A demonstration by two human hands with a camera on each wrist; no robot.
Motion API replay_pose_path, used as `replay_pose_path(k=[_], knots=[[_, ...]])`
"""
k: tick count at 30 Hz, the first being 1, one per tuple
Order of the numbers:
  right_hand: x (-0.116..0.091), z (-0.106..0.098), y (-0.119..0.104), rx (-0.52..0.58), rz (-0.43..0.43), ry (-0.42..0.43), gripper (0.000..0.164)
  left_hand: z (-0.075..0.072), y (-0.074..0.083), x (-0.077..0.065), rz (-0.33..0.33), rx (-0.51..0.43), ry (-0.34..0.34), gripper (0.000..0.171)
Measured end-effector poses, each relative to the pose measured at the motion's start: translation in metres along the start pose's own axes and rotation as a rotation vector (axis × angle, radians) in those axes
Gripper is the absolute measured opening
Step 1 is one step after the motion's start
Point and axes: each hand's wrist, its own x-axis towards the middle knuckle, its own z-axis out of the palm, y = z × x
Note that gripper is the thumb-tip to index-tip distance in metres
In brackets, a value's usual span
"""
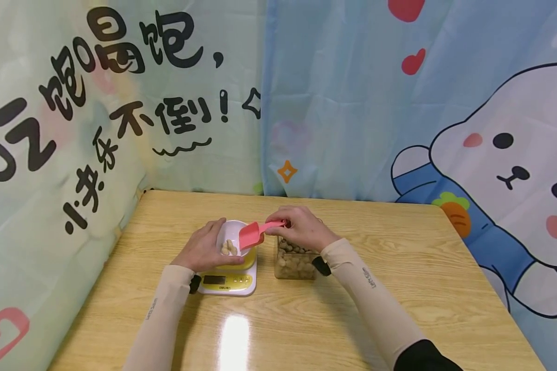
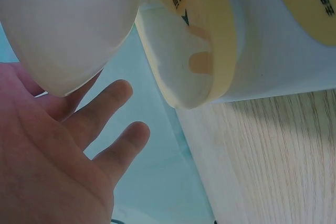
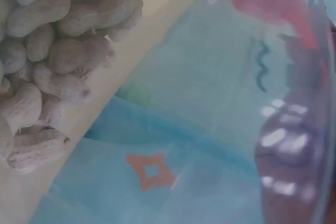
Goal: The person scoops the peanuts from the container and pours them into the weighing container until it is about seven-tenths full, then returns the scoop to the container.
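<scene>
A small white bowl (image 1: 226, 233), tilted toward me, is held by my left hand (image 1: 201, 250) over a yellow-and-white kitchen scale (image 1: 229, 286). A few peanuts (image 1: 229, 248) lie in the bowl. In the left wrist view the bowl (image 2: 68, 24) hangs apart from the scale's plate (image 2: 173, 61), with some fingers (image 2: 123, 148) spread off it. My right hand (image 1: 304, 226) pinches the handle of a pink scoop (image 1: 254, 235), whose head is at the bowl's right rim. Whether the scoop holds anything is hidden. Below that hand stands a clear container (image 1: 293, 270) of peanuts (image 3: 63, 56).
The wooden table (image 1: 399, 268) stretches right of the container and toward me. A printed curtain (image 1: 334, 113) hangs along its back and sides. Dark wrist devices (image 1: 322, 266) sit on both wrists, the right one close to the container's edge.
</scene>
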Motion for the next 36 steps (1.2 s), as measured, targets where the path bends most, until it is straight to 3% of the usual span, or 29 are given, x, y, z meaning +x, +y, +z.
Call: replay_pose_path(k=[10, 18, 25, 36], knots=[[-0.012, 0.004, 0.012, 0.06, 0.0, 0.045, 0.02, 0.003, 0.0, -0.001, -0.003, -0.046, -0.005, 0.124], [-0.028, 0.002, 0.021, 0.191, 0.102, 0.109, 0.022, 0.005, 0.002, -0.003, -0.016, -0.056, -0.012, 0.124], [-0.049, -0.02, 0.028, 0.267, 0.217, 0.181, 0.027, 0.003, 0.003, -0.004, -0.017, -0.054, -0.002, 0.125], [-0.093, -0.056, 0.043, 0.158, 0.263, 0.241, 0.03, 0.002, 0.004, -0.006, 0.007, -0.023, 0.012, 0.127]])
